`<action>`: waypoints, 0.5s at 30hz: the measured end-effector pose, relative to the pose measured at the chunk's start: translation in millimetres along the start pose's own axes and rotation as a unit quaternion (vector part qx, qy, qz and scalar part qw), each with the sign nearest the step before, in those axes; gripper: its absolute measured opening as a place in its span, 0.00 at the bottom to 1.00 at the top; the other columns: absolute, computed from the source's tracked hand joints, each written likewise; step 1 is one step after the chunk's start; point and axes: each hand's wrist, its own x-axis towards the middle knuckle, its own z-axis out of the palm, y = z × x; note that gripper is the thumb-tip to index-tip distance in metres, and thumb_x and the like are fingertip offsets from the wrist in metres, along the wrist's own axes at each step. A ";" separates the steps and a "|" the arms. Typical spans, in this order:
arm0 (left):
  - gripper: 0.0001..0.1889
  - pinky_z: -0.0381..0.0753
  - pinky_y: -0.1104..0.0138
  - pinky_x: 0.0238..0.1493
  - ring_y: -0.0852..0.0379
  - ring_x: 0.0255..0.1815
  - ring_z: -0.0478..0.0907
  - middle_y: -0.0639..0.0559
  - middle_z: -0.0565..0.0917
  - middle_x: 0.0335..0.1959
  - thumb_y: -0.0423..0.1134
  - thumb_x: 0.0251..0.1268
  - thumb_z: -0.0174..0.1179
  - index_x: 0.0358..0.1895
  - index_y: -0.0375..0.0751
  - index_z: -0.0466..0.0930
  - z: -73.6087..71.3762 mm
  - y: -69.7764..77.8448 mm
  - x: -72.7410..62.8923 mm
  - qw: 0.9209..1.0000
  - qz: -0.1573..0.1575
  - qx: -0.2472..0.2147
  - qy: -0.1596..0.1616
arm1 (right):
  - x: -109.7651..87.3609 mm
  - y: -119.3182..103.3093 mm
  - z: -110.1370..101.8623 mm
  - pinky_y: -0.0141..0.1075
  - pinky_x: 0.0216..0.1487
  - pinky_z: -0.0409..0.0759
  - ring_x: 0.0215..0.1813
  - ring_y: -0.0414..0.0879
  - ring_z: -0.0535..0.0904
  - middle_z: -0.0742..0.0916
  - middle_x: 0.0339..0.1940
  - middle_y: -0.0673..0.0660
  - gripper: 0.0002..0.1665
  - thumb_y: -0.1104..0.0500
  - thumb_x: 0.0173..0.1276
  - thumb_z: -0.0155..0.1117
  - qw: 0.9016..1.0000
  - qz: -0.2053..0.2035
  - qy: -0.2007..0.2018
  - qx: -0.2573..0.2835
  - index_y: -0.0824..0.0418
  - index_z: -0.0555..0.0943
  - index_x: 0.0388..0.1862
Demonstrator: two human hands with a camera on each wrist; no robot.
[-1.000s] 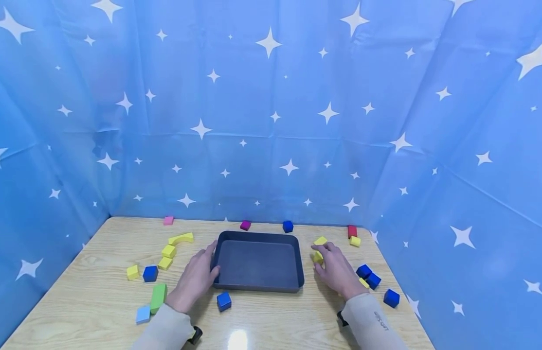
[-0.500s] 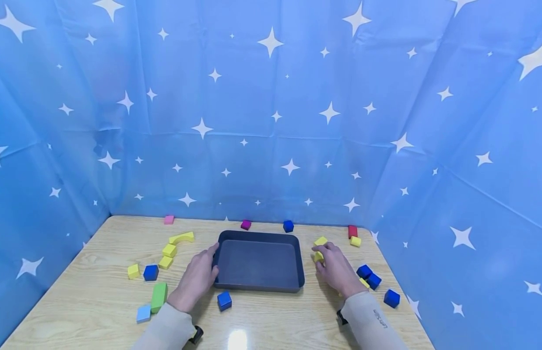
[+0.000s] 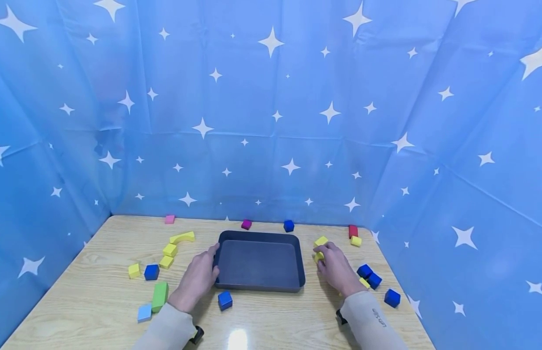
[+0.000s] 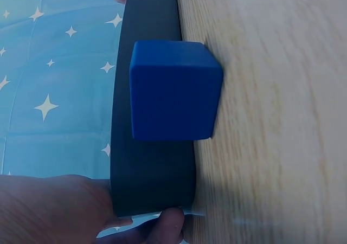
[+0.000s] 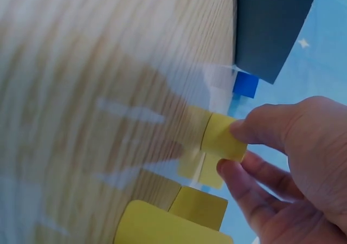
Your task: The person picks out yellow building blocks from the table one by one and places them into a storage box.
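Note a dark grey tray [image 3: 260,265] lying flat at the middle of a wood-grain table [image 3: 271,325]. Observe the left hand [image 3: 196,274] at the tray's left wall, gripping it, with index finger and thumb at the rim. Observe the right hand [image 3: 336,270] to the right of the tray, pinching a yellow block [image 5: 219,135], with thumb and fingers narrowed to the block's width. Locate this block near the tray's right wall and apart from it; cannot tell whether lifted or resting on the table.

Find a second yellow block [image 3: 320,240] just beyond the pinched one. Find a near blue cube [image 3: 225,300] in front of the tray, and a purple block [image 3: 246,224] and a far blue cube [image 3: 289,226] behind it.

On the left side, record a yellow arch block [image 3: 182,237], a green block [image 3: 160,297] and, just beside the green, a light blue block [image 3: 145,313]. On the far right, record a red block [image 3: 353,231] close to a yellow cylinder [image 3: 355,240]. Behind the table, note a blue curtain [image 3: 253,97] with white stars.
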 end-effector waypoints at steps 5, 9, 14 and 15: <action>0.35 0.92 0.41 0.71 0.32 0.73 0.89 0.25 0.86 0.76 0.26 0.81 0.67 0.87 0.28 0.71 -1.4 1.0 -0.7 1.000 0.003 -0.003 -0.003 | 1.8 1.4 1.1 0.60 0.71 0.92 0.68 0.64 0.91 0.89 0.66 0.68 0.19 0.67 0.80 0.77 1.000 0.003 0.003 0.007 0.64 0.90 0.67; 0.34 0.91 0.40 0.72 0.30 0.75 0.88 0.25 0.85 0.77 0.26 0.81 0.67 0.87 0.28 0.71 -1.5 1.4 -1.8 1.000 0.004 -0.004 -0.003 | 2.2 3.5 2.4 0.58 0.68 0.94 0.65 0.62 0.92 0.89 0.65 0.68 0.18 0.68 0.80 0.77 1.000 -0.001 0.006 0.005 0.65 0.91 0.66; 0.35 0.90 0.39 0.73 0.29 0.76 0.87 0.25 0.84 0.78 0.27 0.82 0.67 0.88 0.29 0.70 -0.3 1.1 -2.8 1.000 -0.005 -0.007 -0.008 | 2.3 4.2 3.5 0.57 0.67 0.95 0.62 0.60 0.92 0.89 0.64 0.68 0.18 0.67 0.80 0.77 1.000 0.000 0.004 0.004 0.64 0.91 0.65; 0.35 0.90 0.39 0.72 0.29 0.76 0.87 0.25 0.83 0.78 0.27 0.82 0.67 0.88 0.29 0.69 0.1 0.8 -2.8 1.000 -0.007 -0.007 -0.008 | 2.1 4.1 3.4 0.57 0.67 0.95 0.62 0.59 0.92 0.89 0.64 0.68 0.18 0.67 0.80 0.77 1.000 0.001 0.004 0.004 0.64 0.91 0.65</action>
